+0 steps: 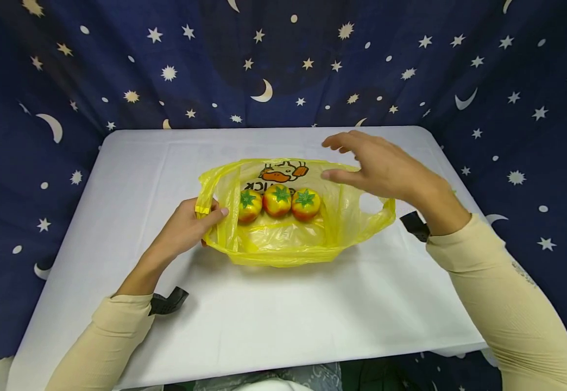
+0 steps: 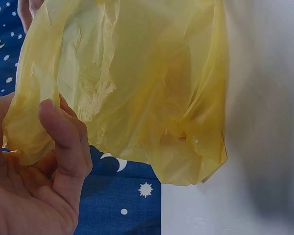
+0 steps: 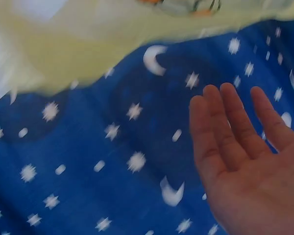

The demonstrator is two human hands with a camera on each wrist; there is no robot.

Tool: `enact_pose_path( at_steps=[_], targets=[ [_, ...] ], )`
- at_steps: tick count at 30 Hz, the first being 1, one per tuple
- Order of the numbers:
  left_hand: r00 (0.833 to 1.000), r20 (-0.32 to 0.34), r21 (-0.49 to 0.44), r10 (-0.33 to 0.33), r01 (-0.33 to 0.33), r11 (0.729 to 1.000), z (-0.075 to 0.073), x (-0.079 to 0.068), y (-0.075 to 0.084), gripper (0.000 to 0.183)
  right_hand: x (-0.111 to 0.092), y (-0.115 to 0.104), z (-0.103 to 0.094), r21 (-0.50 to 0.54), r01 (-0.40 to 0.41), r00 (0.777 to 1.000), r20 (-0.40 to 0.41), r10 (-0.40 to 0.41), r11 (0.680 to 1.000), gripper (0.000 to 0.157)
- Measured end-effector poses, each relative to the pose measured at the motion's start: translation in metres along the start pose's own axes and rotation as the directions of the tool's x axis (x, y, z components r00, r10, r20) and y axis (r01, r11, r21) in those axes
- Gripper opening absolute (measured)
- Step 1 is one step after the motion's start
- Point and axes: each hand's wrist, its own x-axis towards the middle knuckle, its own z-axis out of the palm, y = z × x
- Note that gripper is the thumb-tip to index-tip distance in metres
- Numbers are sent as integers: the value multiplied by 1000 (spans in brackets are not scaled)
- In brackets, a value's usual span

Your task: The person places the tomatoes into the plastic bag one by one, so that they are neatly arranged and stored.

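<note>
A yellow plastic bag [image 1: 283, 258] with a printed duck stands open on the white table. Inside it sit three red-and-yellow toy fruits with green star-shaped tops: a left one [image 1: 249, 206], a middle one [image 1: 277, 200] and a right one [image 1: 306, 205]. My left hand [image 1: 188, 224] grips the bag's left handle, thumb over the plastic; the left wrist view shows the fingers curled round the thin film. Above the bag's right back side hovers my right hand [image 1: 378, 165], holding nothing, its fingers spread in the right wrist view. The bag's right handle [image 1: 386, 214] hangs loose below it.
The white-covered table [image 1: 273, 315] extends around the bag on all sides. A dark blue curtain [image 1: 283, 70] with stars and moons rises behind the table and along both sides. Black wrist straps [image 1: 168, 302] sit at both sleeves.
</note>
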Motion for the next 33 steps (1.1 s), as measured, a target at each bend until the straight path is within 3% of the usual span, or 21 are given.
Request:
enact_pose_path(
  at_steps=[5,10,19,33],
  targets=[
    [1000,0,-7,6,-6,1000,0,0,0,25,-24,37,-23,120,-98,988,-108,111,988,66],
    [1000,-4,-13,14,-14,1000,1,1,2,25,-41,75,-27,184,-215,958,-151,243,959,69],
    [1000,9,-22,12,-12,1000,1,1,2,27,-56,138,-9,185,-374,915,-85,394,909,85],
    [1000,-4,-17,-4,4,1000,-1,0,-2,28,-86,225,36,200,-563,822,36,568,802,118]
  ],
)
